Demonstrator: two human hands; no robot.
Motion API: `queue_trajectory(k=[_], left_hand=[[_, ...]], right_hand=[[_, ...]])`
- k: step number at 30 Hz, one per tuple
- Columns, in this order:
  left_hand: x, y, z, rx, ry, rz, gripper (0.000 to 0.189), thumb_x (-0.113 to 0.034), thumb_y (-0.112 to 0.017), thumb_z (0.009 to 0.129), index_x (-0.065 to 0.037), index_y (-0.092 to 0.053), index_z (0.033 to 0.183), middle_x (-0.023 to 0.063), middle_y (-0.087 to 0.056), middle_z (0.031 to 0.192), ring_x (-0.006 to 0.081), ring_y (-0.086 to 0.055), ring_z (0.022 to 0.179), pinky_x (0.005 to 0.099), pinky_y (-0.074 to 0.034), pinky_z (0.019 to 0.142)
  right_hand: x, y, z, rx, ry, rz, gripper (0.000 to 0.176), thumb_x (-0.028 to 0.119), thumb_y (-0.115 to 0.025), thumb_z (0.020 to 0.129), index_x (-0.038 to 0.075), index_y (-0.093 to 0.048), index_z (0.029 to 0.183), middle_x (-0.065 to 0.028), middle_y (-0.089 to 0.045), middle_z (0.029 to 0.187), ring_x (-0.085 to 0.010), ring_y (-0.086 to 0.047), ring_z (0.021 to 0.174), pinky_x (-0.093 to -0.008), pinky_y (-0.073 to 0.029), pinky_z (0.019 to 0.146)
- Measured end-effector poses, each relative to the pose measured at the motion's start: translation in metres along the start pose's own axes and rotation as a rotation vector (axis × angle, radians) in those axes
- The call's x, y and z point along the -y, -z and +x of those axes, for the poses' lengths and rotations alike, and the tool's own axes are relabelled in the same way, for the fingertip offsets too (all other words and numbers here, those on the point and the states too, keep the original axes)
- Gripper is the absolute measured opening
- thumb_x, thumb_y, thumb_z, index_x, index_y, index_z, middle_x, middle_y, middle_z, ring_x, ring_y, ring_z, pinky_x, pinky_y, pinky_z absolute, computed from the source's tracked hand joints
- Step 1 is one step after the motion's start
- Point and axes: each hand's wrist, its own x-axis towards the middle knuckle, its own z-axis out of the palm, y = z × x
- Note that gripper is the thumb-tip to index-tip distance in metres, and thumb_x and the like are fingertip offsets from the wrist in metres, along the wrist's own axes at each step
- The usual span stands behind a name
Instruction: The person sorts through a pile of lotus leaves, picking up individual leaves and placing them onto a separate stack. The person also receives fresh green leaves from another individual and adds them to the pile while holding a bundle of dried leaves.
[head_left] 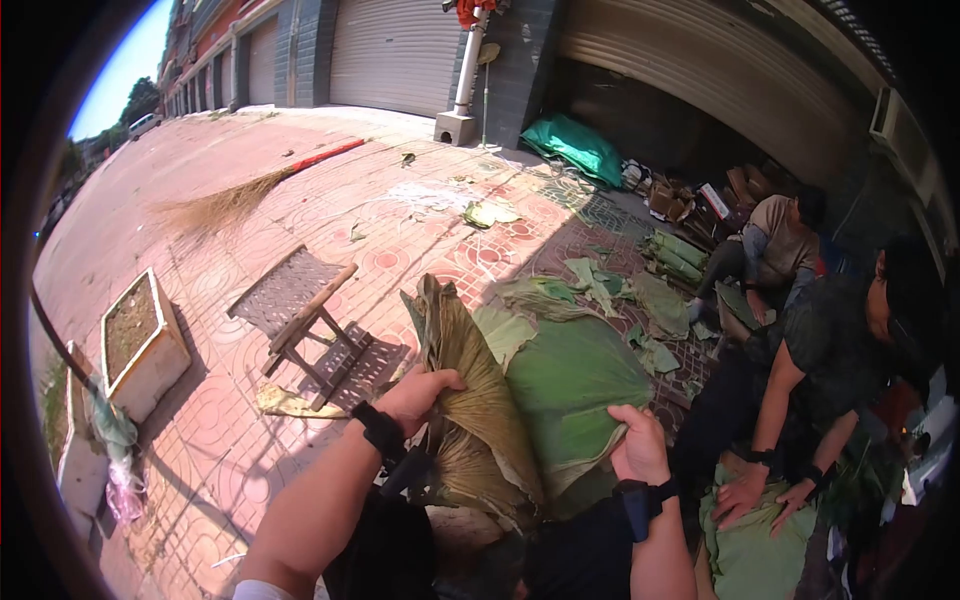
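A large leaf, green inside (575, 385) and brown and wrinkled on its folded left part (470, 410), is spread between my hands above my lap. My left hand (415, 400) pinches the brown folded part at its left edge, thumb on top. At the right edge of the green part, my right hand (638, 443) grips the leaf between thumb and fingers. Dark bands are on both wrists. Behind the held leaf, more loose leaves (600, 285) lie on the paving.
A small woven stool (297, 290) stands ahead left, near a planter box (135, 330) and a broom (235, 195). At right, a co-worker's hands (745, 495) press on leaves (760, 550). Another person (780, 240) sits farther back by stacked leaves (678, 255). A green sack (575, 148) lies beyond.
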Motion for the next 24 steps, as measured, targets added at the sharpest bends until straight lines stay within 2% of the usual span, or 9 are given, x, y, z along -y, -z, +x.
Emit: queue_trajectory(k=[2,4,5,8,12,13,16,19,24], left_hand=[[-0.005,0.001,-0.008,-0.02,-0.04,-0.034,0.028,-0.004,-0.058,0.078,0.003,-0.057,0.104,0.0107,-0.064,0.093,0.0208,-0.065,0.079,0.0329,-0.056,0.072],[-0.011,0.005,-0.013,-0.034,0.0,0.008,0.028,-0.003,-0.058,0.077,0.003,-0.057,0.105,0.0108,-0.064,0.093,0.0208,-0.065,0.079,0.0337,-0.056,0.071],[-0.008,0.009,-0.01,-0.035,-0.009,0.011,0.028,-0.003,-0.057,0.077,0.003,-0.057,0.104,0.0109,-0.064,0.093,0.0207,-0.065,0.079,0.0341,-0.056,0.07],[-0.004,0.004,-0.01,-0.06,-0.017,0.034,0.027,-0.003,-0.057,0.077,0.003,-0.057,0.104,0.0108,-0.064,0.093,0.0205,-0.065,0.079,0.0334,-0.056,0.07],[0.006,0.004,0.002,-0.028,-0.015,0.067,0.027,-0.004,-0.056,0.077,0.004,-0.057,0.103,0.0114,-0.064,0.093,0.0214,-0.065,0.079,0.034,-0.055,0.074],[0.007,0.002,0.005,-0.031,-0.019,0.07,0.027,-0.004,-0.056,0.077,0.005,-0.057,0.103,0.0114,-0.064,0.093,0.0215,-0.065,0.08,0.0343,-0.055,0.075],[0.008,-0.006,0.007,-0.014,0.0,0.056,0.029,-0.005,-0.057,0.077,0.004,-0.056,0.105,0.0106,-0.063,0.092,0.0212,-0.063,0.079,0.0343,-0.053,0.071],[0.009,-0.014,0.007,-0.009,-0.018,0.075,0.029,-0.004,-0.056,0.077,0.004,-0.056,0.105,0.0106,-0.063,0.093,0.0208,-0.063,0.079,0.0331,-0.053,0.071],[0.01,-0.013,0.008,0.005,0.003,0.125,0.028,-0.003,-0.056,0.077,0.005,-0.056,0.104,0.0115,-0.063,0.092,0.0214,-0.063,0.079,0.0323,-0.052,0.072]], right_hand=[[0.029,0.014,-0.022,-0.026,0.028,0.108,0.035,-0.001,-0.047,0.082,-0.004,-0.052,0.116,-0.0115,-0.06,0.113,-0.0266,-0.059,0.105,-0.0415,-0.046,0.093],[0.036,0.056,-0.044,-0.124,0.115,0.15,0.041,-0.002,-0.047,0.08,-0.002,-0.049,0.122,-0.012,-0.057,0.12,-0.028,-0.057,0.109,-0.0431,-0.044,0.096],[0.038,0.077,-0.054,-0.101,0.149,0.162,0.049,-0.002,-0.045,0.08,0.001,-0.044,0.129,-0.0125,-0.052,0.128,-0.029,-0.051,0.117,-0.0454,-0.041,0.1],[0.046,0.112,-0.086,-0.199,0.205,0.294,0.053,-0.003,-0.045,0.078,0.002,-0.042,0.131,-0.0124,-0.049,0.13,-0.0293,-0.048,0.121,-0.0462,-0.039,0.102],[0.059,0.132,-0.108,-0.255,0.389,0.331,0.054,-0.005,-0.045,0.074,0.001,-0.045,0.128,-0.0121,-0.05,0.129,-0.0296,-0.047,0.121,-0.0464,-0.036,0.105],[0.068,0.138,-0.114,-0.224,0.373,0.318,0.052,-0.004,-0.046,0.075,0.003,-0.045,0.127,-0.0109,-0.051,0.125,-0.0283,-0.048,0.12,-0.0469,-0.038,0.102],[0.08,0.146,-0.128,-0.26,0.441,0.266,0.053,-0.005,-0.046,0.075,0.004,-0.044,0.127,-0.0108,-0.051,0.124,-0.0278,-0.049,0.118,-0.0466,-0.038,0.102],[0.069,0.174,-0.125,-0.462,0.468,0.102,0.052,-0.006,-0.046,0.075,0.004,-0.045,0.126,-0.0105,-0.052,0.122,-0.0274,-0.05,0.116,-0.0462,-0.04,0.1],[0.085,0.168,-0.155,-0.384,0.461,0.141,0.054,-0.007,-0.045,0.073,0.004,-0.045,0.126,-0.0098,-0.052,0.122,-0.0267,-0.051,0.115,-0.0456,-0.043,0.097]])
